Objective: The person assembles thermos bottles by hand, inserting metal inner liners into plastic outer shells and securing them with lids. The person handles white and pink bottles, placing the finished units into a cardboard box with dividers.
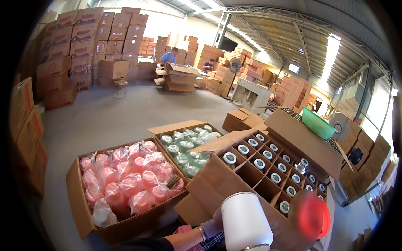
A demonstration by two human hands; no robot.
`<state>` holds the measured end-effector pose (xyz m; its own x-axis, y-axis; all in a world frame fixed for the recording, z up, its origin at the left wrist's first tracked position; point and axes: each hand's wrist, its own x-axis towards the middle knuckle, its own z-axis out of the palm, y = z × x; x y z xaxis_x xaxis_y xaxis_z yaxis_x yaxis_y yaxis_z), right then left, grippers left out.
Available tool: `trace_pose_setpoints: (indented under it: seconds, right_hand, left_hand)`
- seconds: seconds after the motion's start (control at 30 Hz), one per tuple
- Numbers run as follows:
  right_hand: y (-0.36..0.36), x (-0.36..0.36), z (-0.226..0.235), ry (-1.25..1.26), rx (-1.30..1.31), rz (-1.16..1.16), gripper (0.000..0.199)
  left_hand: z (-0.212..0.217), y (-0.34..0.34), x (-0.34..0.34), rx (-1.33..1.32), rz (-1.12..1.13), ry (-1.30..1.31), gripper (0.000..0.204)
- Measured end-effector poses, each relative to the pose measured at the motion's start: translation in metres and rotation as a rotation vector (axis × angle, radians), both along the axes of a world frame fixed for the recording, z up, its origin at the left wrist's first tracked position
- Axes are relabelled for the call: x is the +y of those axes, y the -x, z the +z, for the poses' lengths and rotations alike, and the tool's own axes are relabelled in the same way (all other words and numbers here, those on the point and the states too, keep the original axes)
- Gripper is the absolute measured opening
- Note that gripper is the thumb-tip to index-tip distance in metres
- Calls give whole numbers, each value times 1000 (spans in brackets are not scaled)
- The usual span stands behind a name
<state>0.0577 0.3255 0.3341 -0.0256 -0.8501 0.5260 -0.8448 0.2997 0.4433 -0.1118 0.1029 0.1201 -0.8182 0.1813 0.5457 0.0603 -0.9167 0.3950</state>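
1. White plastic jar [245, 221], open mouth up, was held low in the view by the left hand [212, 227], fingers wrapped round its side; a bracelet sat on that wrist
2. Right hand [298, 209] was largely blurred behind a red lid [312, 217] held at its fingertips, just right of the jar and not touching it; the grip appeared closed on the lid
3. Jar and lid hung over the near flap of a divided cardboard box [268, 171], its cells partly filled with white jars seen from above, the nearer cells vacant
4. Left of that box stood a carton of pink lids [125, 180] wrapped in clear bags, heaped to the rim
5. Behind it, a smaller carton held pale green lids [188, 148] in bags
6. A green basin [318, 123] rested on the raised far flap of the divided box
7. Farther out: grey concrete floor [104, 117], a small stool [120, 88], stacks of brown cartons [79, 42] along the walls
8. Two people [169, 56] worked among boxes at the far end, well apart from the hands
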Motion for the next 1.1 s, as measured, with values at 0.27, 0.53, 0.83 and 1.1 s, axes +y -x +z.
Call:
trace_pose_setpoints:
  seconds: [0.27, 0.53, 0.83, 1.1]
  right_hand:
    - [-3, 8, 12, -445, 152, 188, 48]
    - [75, 65, 68, 183, 108, -693, 53]
    - [223, 125, -11, 314, -194, -1129, 57]
    - [-14, -52, -87, 404, -806, -179, 41]
  left_hand:
    - [24, 18, -20, -159, 138, 279, 32]
    - [67, -16, -19, -204, -196, 124, 47]
    - [13, -89, -11, 108, -404, 809, 40]
    - [-17, -102, 4, 522, 441, 945, 38]
